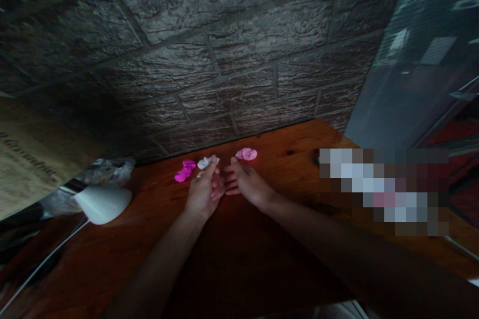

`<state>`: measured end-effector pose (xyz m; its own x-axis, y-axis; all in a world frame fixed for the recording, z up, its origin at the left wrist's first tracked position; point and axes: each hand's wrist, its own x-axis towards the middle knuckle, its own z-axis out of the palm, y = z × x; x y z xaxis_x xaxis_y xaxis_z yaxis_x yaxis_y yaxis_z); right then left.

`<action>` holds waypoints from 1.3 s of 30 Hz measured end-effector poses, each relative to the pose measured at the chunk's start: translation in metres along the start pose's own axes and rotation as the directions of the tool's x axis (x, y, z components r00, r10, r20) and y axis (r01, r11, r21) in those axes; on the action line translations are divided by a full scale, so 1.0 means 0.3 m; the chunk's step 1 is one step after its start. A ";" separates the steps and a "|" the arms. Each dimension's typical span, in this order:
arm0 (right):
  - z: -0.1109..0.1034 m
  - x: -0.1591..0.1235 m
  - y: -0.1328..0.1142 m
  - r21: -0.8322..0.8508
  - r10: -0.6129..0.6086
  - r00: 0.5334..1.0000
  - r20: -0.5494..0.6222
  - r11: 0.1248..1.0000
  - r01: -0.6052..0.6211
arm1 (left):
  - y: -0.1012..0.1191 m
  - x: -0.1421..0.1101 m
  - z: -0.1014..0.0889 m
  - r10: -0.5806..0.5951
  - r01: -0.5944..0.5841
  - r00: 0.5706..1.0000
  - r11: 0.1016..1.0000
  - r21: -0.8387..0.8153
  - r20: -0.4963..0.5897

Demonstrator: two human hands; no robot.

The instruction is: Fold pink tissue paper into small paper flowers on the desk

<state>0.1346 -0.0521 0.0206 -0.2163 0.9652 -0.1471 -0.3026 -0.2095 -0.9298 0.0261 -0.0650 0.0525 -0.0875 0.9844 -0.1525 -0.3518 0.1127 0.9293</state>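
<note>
My left hand [204, 192] is over the wooden table, thumb raised and fingers loosely curled, palm toward the other hand. Facing it is my right hand [250, 184], fingers apart and reaching toward the left fingers; nothing shows in either hand. The fingertips are close together, and I cannot tell whether they touch. Just beyond the left thumb lies a white crumpled piece [204, 163], partly covered by that hand. To its left sits a bright magenta crumpled lump [185, 171]. A light pink lump [247, 153] rests beyond the right hand.
A stone-block wall [243, 60] rises behind the wooden table [149, 239]. On the left are a white cone-shaped object [106, 204] with a cable, clear plastic, and a printed cardboard box [37, 159]. A pixelated patch covers something on the right, near a grey panel [396, 79].
</note>
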 end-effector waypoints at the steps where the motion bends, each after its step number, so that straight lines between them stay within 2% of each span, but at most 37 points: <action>1: -0.002 -0.001 0.000 -0.014 -0.007 1.000 0.024 1.000 0.008 | -0.002 -0.004 0.001 -0.006 0.006 1.000 1.000 0.014 0.026; 3: -0.010 -0.002 0.002 -0.046 -0.027 0.997 0.076 0.998 0.031 | -0.010 -0.008 0.001 -0.047 0.042 0.993 0.998 0.048 0.104; 6: -0.020 -0.003 0.001 -0.104 -0.030 0.995 0.099 0.994 0.041 | -0.019 -0.004 -0.009 -0.112 0.103 0.963 0.994 0.048 0.247; 8: -0.019 -0.006 -0.004 -0.126 -0.009 0.996 0.086 0.992 0.020 | -0.021 0.005 -0.020 -0.091 0.091 0.941 0.996 0.017 0.325; 10: -0.010 -0.014 -0.015 -0.126 0.025 0.997 0.070 0.992 -0.016 | -0.021 0.014 -0.028 -0.009 0.013 0.937 1.000 -0.009 0.348; 12: 0.002 -0.026 -0.033 -0.081 0.072 0.996 0.060 0.994 -0.067 | -0.024 0.020 -0.030 0.117 -0.123 0.945 0.992 -0.001 0.306; 14: 0.012 -0.039 -0.053 0.057 0.144 0.987 0.076 0.987 -0.149 | -0.032 0.020 -0.028 0.268 -0.293 0.932 0.953 0.072 0.245; 16: 0.014 -0.049 -0.071 0.197 0.225 0.962 0.156 0.947 -0.254 | -0.042 0.012 -0.026 0.403 -0.456 0.883 0.859 0.235 0.241; 17: 0.012 -0.052 -0.079 0.237 0.259 0.949 0.178 0.925 -0.297 | -0.047 0.007 -0.027 0.448 -0.524 0.849 0.778 0.347 0.279; 19: 0.003 -0.053 -0.088 0.286 0.265 0.940 0.213 0.903 -0.319 | -0.055 -0.005 -0.029 0.451 -0.630 0.777 0.560 0.537 0.440; 20: -0.001 -0.053 -0.091 0.299 0.243 0.943 0.227 0.904 -0.305 | -0.058 -0.010 -0.031 0.439 -0.675 0.738 0.454 0.581 0.513; 22: -0.008 -0.051 -0.091 0.310 0.195 0.950 0.242 0.912 -0.267 | -0.062 -0.019 -0.035 0.399 -0.728 0.685 0.334 0.599 0.610; 23: -0.010 -0.051 -0.091 0.317 0.174 0.956 0.235 0.916 -0.245 | -0.064 -0.023 -0.036 0.391 -0.746 0.666 0.327 0.580 0.636; 25: -0.011 -0.051 -0.091 0.330 0.142 0.966 0.217 0.920 -0.210 | -0.067 -0.029 -0.037 0.416 -0.768 0.640 0.385 0.512 0.646; 28: -0.016 -0.048 -0.100 0.342 0.097 0.966 0.241 0.923 -0.178 | -0.070 -0.031 -0.036 0.552 -0.781 0.624 0.470 0.411 0.553; 31: -0.028 -0.040 -0.116 0.339 0.099 0.968 0.229 0.925 -0.174 | -0.063 -0.023 -0.036 0.664 -0.752 0.651 0.498 0.432 0.368; 34: -0.038 -0.036 -0.133 0.297 0.161 0.970 0.182 0.931 -0.211 | -0.051 -0.008 -0.039 0.707 -0.693 0.675 0.511 0.508 0.210; 36: -0.038 -0.041 -0.145 0.303 0.147 0.971 0.187 0.932 -0.199 | -0.049 0.001 -0.040 0.682 -0.660 0.710 0.559 0.501 0.174; 39: -0.029 -0.055 -0.165 0.318 0.116 0.977 0.178 0.933 -0.169 | -0.057 0.006 -0.037 0.617 -0.616 0.765 0.621 0.484 0.183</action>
<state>0.1611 -0.0564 0.0662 -0.4121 0.8907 -0.1918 -0.5410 -0.4086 -0.7351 0.0217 -0.0666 0.0325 -0.1135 0.8478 0.5180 0.2860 -0.4714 0.8342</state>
